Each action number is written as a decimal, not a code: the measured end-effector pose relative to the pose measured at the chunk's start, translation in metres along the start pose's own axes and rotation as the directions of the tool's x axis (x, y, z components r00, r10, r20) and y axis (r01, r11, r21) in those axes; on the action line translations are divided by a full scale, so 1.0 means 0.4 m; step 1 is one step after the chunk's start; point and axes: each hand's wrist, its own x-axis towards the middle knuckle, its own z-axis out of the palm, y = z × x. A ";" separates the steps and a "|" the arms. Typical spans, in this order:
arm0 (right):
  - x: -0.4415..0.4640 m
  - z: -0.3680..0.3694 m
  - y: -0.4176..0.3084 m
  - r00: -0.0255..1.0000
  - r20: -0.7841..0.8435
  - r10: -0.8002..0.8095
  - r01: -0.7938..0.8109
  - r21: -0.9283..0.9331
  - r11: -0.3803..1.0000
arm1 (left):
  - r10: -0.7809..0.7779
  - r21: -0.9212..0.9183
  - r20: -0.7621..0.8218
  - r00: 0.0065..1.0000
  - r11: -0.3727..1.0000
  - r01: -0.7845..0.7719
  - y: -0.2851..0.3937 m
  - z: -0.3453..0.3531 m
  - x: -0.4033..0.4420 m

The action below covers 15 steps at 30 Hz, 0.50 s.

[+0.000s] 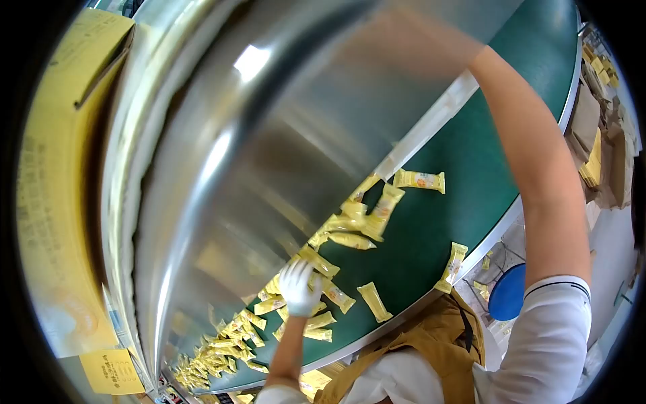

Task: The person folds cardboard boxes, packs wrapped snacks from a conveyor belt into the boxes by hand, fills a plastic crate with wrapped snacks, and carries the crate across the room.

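My left hand (300,287), in a white glove, lies on small yellow wrapped packets (336,296) at the edge of a shiny metal panel. Its fingers are stretched out over them, and none is seen gripped. My right arm reaches up and across the green conveyor belt (420,249). At its end, my right hand (397,37) is smeared by motion near the top of the metal panel (282,155); its fingers do not show. More yellow packets (380,212) form a loose heap along the panel's edge, and a single packet (451,267) lies near the belt's rim.
A dense pile of packets (222,347) covers the belt's lower left end. Yellow cartons (60,188) stand at the far left. Beyond the belt's right rim are a blue round stool (508,293) and brown cardboard boxes (609,161).
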 end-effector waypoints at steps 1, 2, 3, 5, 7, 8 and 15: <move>-0.004 -0.003 -0.002 1.000 0.005 -0.015 0.015 -0.006 1.000 | -0.255 0.136 -0.154 0.955 0.952 0.276 -0.012 0.020 -0.111; 0.000 -0.002 -0.001 0.999 0.016 -0.032 0.033 -0.016 0.999 | -0.577 0.063 -0.286 0.765 0.785 0.616 -0.045 0.050 -0.208; -0.001 0.004 -0.011 0.999 0.022 -0.049 0.049 -0.018 0.999 | -0.735 -0.141 -0.518 0.438 0.578 0.804 -0.130 0.137 -0.329; 0.008 0.018 -0.021 0.997 0.047 -0.066 0.068 -0.036 0.997 | -0.894 -0.169 -0.448 0.002 0.086 0.982 -0.184 0.218 -0.380; 0.023 0.030 -0.026 0.996 0.076 -0.055 0.058 -0.035 0.998 | -0.943 -0.146 -0.332 -0.001 0.050 0.988 -0.221 0.207 -0.251; 0.027 0.031 -0.021 0.995 0.085 -0.045 0.048 -0.031 0.998 | -0.945 -0.154 -0.326 0.019 0.073 0.985 -0.243 0.209 -0.190; 0.037 0.017 0.056 0.991 0.130 -0.012 0.012 0.002 1.000 | -0.607 -0.145 -0.250 0.754 0.793 0.591 -0.211 0.293 0.328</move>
